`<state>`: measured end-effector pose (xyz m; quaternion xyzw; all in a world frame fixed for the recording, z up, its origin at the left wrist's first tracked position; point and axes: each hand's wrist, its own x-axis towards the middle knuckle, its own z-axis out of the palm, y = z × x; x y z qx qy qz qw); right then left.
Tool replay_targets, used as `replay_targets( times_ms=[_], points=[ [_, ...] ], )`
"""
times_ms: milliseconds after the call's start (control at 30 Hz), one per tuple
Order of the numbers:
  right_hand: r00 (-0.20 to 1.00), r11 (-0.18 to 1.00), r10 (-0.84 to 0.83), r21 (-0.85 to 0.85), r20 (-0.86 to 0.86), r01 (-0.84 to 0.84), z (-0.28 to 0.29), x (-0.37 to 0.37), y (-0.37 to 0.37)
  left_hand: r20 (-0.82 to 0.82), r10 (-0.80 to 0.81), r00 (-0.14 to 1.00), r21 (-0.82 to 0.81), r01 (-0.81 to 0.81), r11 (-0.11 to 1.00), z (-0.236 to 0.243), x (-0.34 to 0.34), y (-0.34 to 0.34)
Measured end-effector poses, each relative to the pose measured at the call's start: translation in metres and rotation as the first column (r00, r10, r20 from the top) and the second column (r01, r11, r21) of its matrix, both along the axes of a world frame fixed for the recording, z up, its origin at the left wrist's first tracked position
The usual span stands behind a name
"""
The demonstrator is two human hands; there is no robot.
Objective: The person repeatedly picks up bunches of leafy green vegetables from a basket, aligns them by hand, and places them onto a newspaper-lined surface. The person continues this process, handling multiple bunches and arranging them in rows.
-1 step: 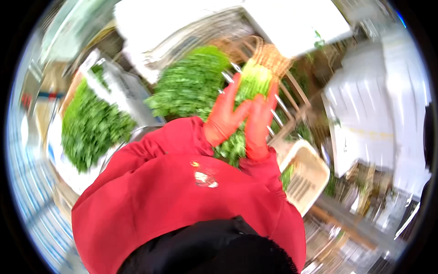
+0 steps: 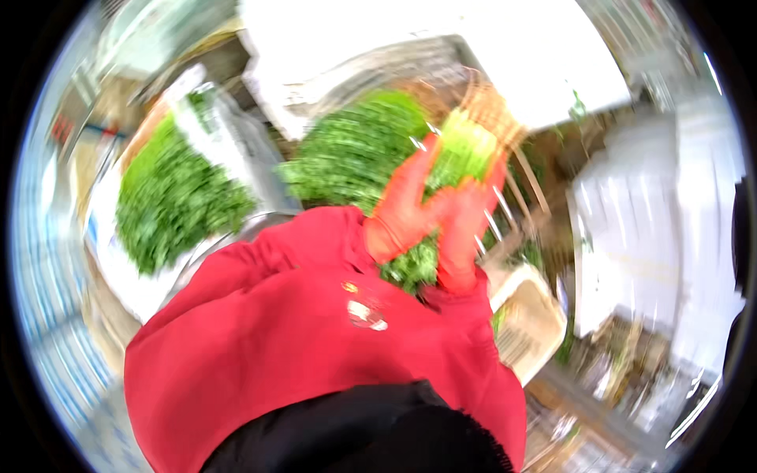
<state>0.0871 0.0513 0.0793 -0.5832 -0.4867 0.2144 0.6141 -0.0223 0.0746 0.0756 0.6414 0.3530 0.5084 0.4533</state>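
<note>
The left hand (image 2: 404,203) and right hand (image 2: 465,230), both in orange gloves, are pressed flat against a bunch of greens (image 2: 461,150). The fingers are stretched out rather than curled, so each grip is a flat squeeze from its own side. The bunch stands between the palms, with pale stalks at 12 o'clock and dark leaves hanging out at 6 o'clock, just above the red sleeve (image 2: 315,331).

The earlier picture shows the same pose and nothing has shifted (the blur hides any small motion), so the bunch is still in hand and has not been set down.

At 10 o'clock from the hands, a big heap of leafy greens (image 2: 351,154) lies close by. A wicker basket (image 2: 493,106) sits at 1 o'clock behind the stalks, but what it holds cannot be told. At 4 o'clock is a pale crate (image 2: 532,319), which looks mostly bare inside. Well off at 9 o'clock, a second pile of greens (image 2: 173,197) rests on a white tray (image 2: 130,280).
</note>
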Motion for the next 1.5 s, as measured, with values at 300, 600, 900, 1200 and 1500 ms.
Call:
replay_targets(
  times_ms=[300, 600, 900, 1200, 1500],
  points=[
    [0.715, 0.714, 0.699, 0.023, 0.012, -0.699, 0.104, -0.333, 0.009, 0.092, 0.554, 0.828, 0.119, -0.561, 0.819, 0.068, -0.333, -0.059],
    [0.395, 0.382, 0.919, -0.273, 0.006, -0.883, 0.008, -0.673, 0.001, -0.295, 0.889, 0.35, 0.184, -0.892, 0.412, 0.027, -0.655, -0.13],
    [-0.046, -0.035, 0.997, -0.168, 0.061, -0.985, 0.047, -0.577, -0.089, -0.56, 0.816, 0.139, 0.116, -0.963, 0.243, -0.104, -0.697, -0.128],
    [0.408, 0.363, 0.91, -0.334, -0.073, -0.87, 0.078, -0.371, -0.064, -0.389, 0.875, 0.288, 0.414, -0.794, 0.445, 0.064, -0.597, -0.167],
    [0.813, 0.752, 0.564, -0.316, -0.146, -0.579, 0.051, -0.13, -0.078, -0.229, -0.398, 0.888, 0.15, 0.436, 0.887, 0.073, -0.267, -0.075]
  ],
)
